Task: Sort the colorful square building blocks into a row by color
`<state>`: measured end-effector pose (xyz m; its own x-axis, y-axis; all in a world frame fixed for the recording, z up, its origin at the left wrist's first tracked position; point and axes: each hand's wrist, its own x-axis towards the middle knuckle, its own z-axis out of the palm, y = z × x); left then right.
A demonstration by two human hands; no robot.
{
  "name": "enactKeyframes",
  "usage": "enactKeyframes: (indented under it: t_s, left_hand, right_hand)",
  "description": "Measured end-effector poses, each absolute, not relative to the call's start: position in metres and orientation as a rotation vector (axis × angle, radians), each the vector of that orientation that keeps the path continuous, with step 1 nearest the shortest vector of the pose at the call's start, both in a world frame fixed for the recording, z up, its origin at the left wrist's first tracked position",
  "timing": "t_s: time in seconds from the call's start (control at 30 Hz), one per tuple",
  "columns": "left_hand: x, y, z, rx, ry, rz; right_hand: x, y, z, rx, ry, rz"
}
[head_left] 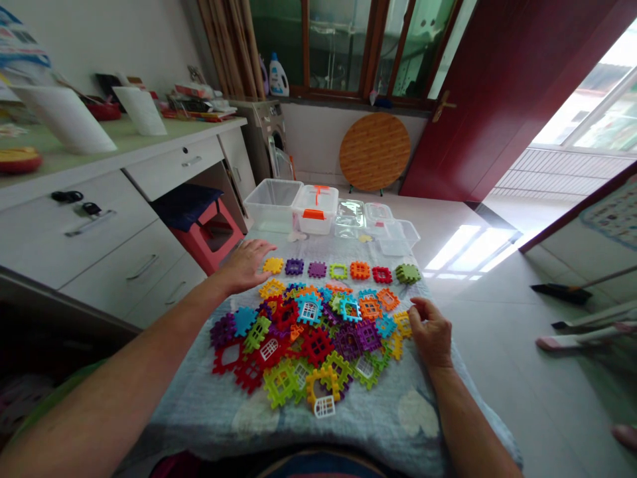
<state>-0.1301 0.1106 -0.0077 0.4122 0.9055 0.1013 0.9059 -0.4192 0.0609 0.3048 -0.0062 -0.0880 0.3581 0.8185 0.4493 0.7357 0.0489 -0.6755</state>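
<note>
My left hand [249,263] lies over the left edge of the cloth-covered table, fingers stretched out. Its fingertips are beside a yellow tile [273,265], the leftmost in a row. That row continues with a dark blue tile [294,267], a purple tile [317,269], a light green frame [338,271], an orange tile [359,270], a red tile [382,274] and olive green tiles [408,273]. Nearer me spreads a heap of toothed plastic building tiles [318,345], some with white window inserts. At the heap's right side, my right hand [430,330] is loosely curled next to yellow tiles [402,324].
Behind the row stand a clear open bin [273,206], a lidded box with orange clips [315,211] and smaller clear containers [395,237]. A pink stool [209,229] and white drawers [149,232] are on the left. A round wooden tabletop [375,151] leans at the back.
</note>
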Motion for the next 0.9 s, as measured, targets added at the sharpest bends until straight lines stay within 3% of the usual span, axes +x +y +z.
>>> enactKeyframes:
  t_s: [0.27,0.6,0.9]
  left_hand:
    - [-0.151,0.008,-0.044,-2.340,-2.114,-0.987]
    - [-0.148,-0.028,-0.076,-2.099,-2.416,-1.086]
    - [-0.145,-0.026,-0.083,-2.164,-2.322,-1.152]
  right_hand:
    - [0.304,-0.006,-0.088,-1.682,-1.365,0.153]
    - [0.310,-0.005,-0.091,-1.736,-1.352,0.215]
    - [0.316,-0.004,-0.098,-1.771,-1.520,0.135]
